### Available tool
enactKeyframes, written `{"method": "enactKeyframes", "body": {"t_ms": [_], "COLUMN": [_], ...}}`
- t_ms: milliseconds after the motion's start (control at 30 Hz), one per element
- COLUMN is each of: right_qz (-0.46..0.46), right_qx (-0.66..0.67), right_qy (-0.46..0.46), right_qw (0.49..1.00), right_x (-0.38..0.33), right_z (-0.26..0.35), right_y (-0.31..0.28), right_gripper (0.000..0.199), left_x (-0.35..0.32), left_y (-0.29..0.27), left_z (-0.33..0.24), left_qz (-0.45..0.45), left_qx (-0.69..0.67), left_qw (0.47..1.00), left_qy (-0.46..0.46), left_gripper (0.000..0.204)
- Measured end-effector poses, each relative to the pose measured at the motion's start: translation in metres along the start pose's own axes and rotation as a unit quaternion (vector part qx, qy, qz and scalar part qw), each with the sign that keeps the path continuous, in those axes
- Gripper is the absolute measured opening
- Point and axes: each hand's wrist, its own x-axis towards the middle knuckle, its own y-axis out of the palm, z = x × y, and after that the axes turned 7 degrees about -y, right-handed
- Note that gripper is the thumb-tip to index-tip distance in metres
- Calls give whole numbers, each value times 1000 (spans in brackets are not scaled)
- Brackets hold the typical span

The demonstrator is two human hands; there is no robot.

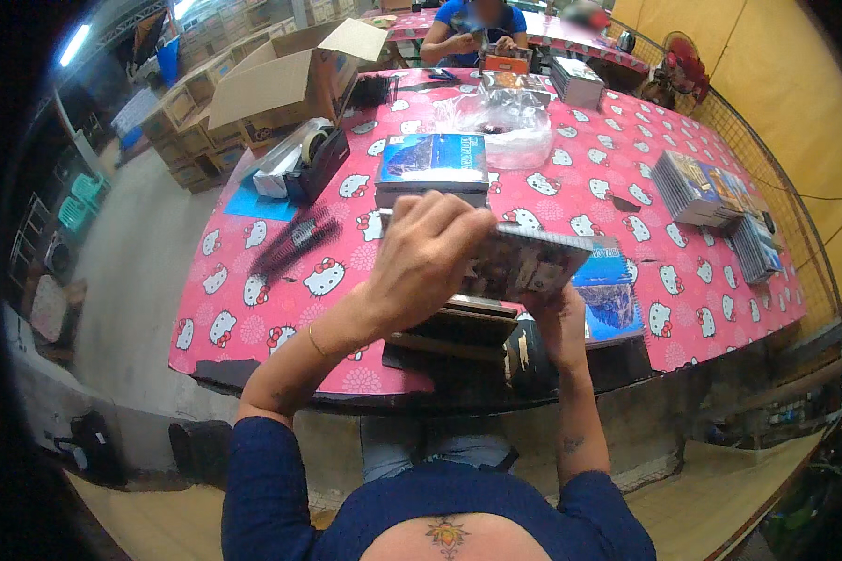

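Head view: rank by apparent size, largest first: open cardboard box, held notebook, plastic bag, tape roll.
1. Open cardboard box
2. Held notebook, plastic bag: too alike to rank
3. Tape roll

A broad lane over the pink cartoon-cat tablecloth [571,178] is left between the blue-covered notebooks [613,304] beside the right hand [558,323] and the spiral-bound stack [697,192] farther right. At its far end, this lane is narrowed by another notebook stack [577,86]. Straight ahead of the left hand [426,252], the way is blocked by a blue-topped notebook pile [430,164], with a clear plastic bag [510,136] beyond. On the left, open cloth is found near the black wire bindings [295,243]; farther out, passage is obstructed by a black box [332,166] and an open cardboard carton [271,93].
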Motion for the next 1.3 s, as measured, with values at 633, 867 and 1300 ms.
{"method": "enactKeyframes", "body": {"t_ms": [633,867,1300], "right_qz": [-9,77,208], "right_qx": [-18,47,-366], "right_qy": [-19,43,-314], "right_qw": [1000,995,851], "right_x": [-37,-26,-1], "right_z": [-48,-57,42], "right_y": [39,26,105], "right_gripper": [59,50,39], "left_x": [-164,-188,-223], "left_y": [38,14,-4], "left_z": [13,155,256], "left_qz": [-106,-35,135], "left_qx": [-199,90,371], "left_qw": [872,923,868], "left_qy": [-435,-374,-301], "left_gripper": [36,32,19]}}
